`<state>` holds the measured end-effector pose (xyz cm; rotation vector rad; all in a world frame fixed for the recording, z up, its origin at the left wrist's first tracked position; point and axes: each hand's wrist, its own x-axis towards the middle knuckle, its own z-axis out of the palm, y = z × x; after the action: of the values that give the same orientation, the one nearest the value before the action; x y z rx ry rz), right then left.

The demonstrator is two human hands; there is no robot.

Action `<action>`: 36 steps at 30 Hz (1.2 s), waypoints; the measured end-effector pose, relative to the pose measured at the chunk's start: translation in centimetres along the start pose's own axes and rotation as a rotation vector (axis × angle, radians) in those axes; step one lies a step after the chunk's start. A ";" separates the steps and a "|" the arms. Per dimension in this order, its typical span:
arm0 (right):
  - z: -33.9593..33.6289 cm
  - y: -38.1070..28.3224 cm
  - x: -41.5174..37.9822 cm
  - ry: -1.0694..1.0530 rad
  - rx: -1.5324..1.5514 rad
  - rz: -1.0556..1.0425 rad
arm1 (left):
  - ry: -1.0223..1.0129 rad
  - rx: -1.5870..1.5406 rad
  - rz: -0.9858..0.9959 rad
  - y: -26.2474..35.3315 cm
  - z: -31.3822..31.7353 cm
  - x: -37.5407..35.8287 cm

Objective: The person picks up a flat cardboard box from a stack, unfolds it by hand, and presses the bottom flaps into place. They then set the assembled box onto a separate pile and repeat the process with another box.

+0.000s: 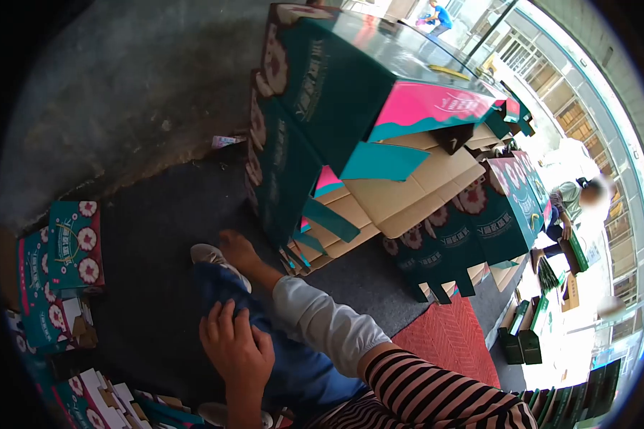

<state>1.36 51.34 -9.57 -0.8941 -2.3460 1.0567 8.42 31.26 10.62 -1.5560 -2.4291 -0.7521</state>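
Note:
My left hand (240, 347) lies over the knee of my blue trousers (293, 365), its fingers spread and holding nothing. My right hand (240, 252) reaches low beside my light shoe (209, 254), below a grey-white sleeve cover. Its fingertips are too small and turned away to make out. Closest to that hand stands a tall stack of dark green cartons (283, 150) printed with pink-and-white flower shapes. Brown cardboard flaps (408, 193) stick out from the stack's open side.
More green cartons (75, 243) stand at the left. Flattened box pieces (107, 400) lie at lower left. A red mat (451, 336) covers part of the dark floor. At right, a person (576, 200) handles green boxes; another person in blue (440, 16) is farther back.

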 end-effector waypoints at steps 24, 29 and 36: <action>1.2 14.0 -4.3 -0.328 0.350 0.706 | 0.205 -0.143 -0.121 -3.7 -0.2 -3.0; 0.9 11.7 -6.0 -0.232 0.391 0.698 | 0.206 -0.132 -0.142 -3.9 -0.2 -3.1; -0.2 17.0 -7.8 -0.194 0.476 0.990 | 0.191 -0.137 -0.142 -3.5 -0.1 -2.9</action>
<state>13.48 54.61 -23.42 -1.8509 -1.5698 2.0176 6.59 27.67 8.45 -1.2970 -2.4093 -1.0614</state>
